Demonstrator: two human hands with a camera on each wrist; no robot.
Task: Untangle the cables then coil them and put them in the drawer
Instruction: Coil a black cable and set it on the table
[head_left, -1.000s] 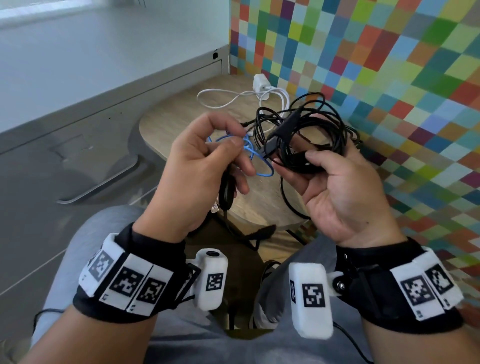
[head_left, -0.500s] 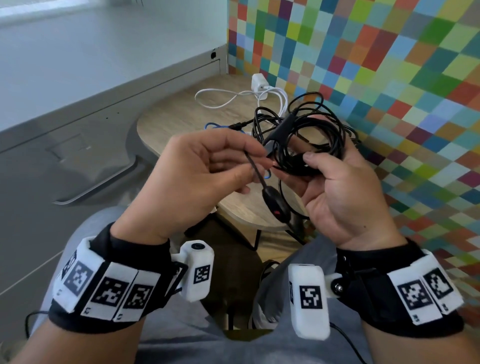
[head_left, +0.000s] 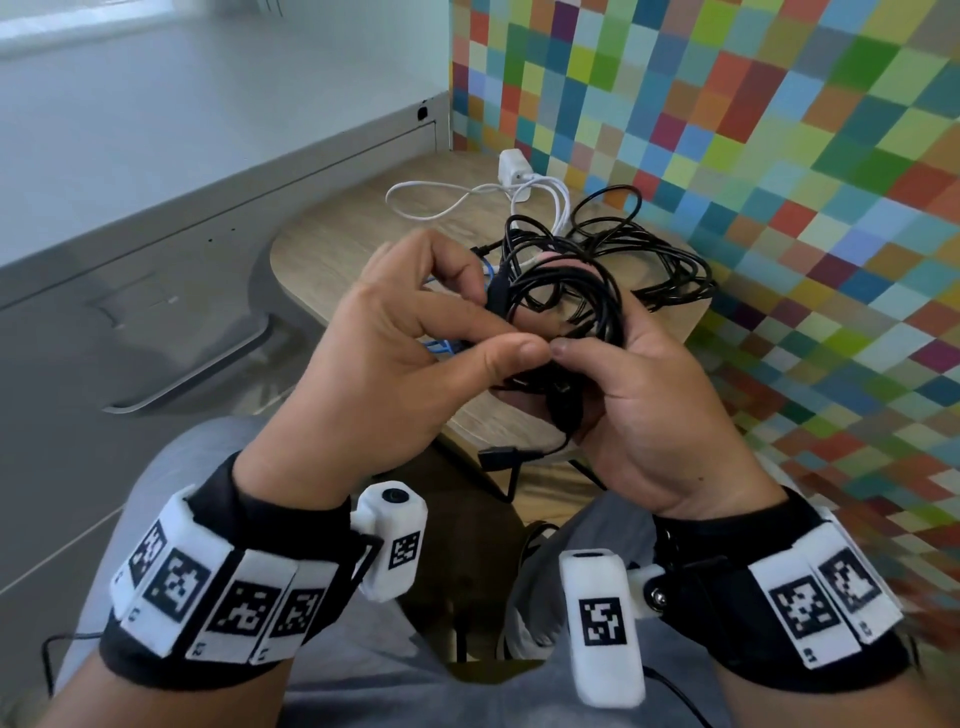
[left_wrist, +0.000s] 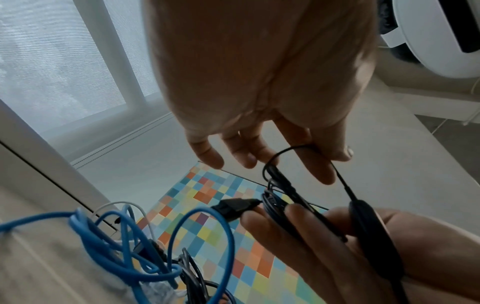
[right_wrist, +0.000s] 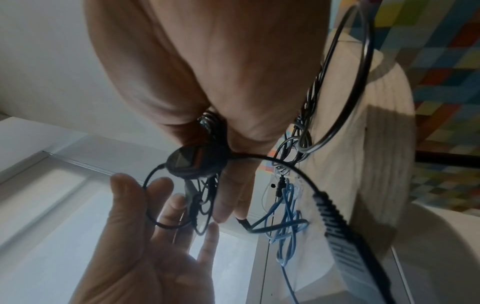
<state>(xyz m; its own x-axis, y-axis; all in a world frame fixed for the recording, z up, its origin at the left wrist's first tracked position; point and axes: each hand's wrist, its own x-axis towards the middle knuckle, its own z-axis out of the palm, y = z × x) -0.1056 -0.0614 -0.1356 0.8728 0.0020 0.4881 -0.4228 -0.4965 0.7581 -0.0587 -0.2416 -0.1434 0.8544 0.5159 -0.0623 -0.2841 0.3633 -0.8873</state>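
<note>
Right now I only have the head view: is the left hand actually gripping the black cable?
Observer: In the left wrist view, the left hand has near-straight fingers; a thin black loop hooks over one finger.
Operator: Where's the oval pod?
Observer: In the right wrist view, the right hand clamps the pod against the black coil.
Operator: And the blue cable?
Observer: The blue cable lies tangled on the table, in neither hand.

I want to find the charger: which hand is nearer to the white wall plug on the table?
Left. The left hand is just in front of the white wall plug; the right hand is lower, further right.
</note>
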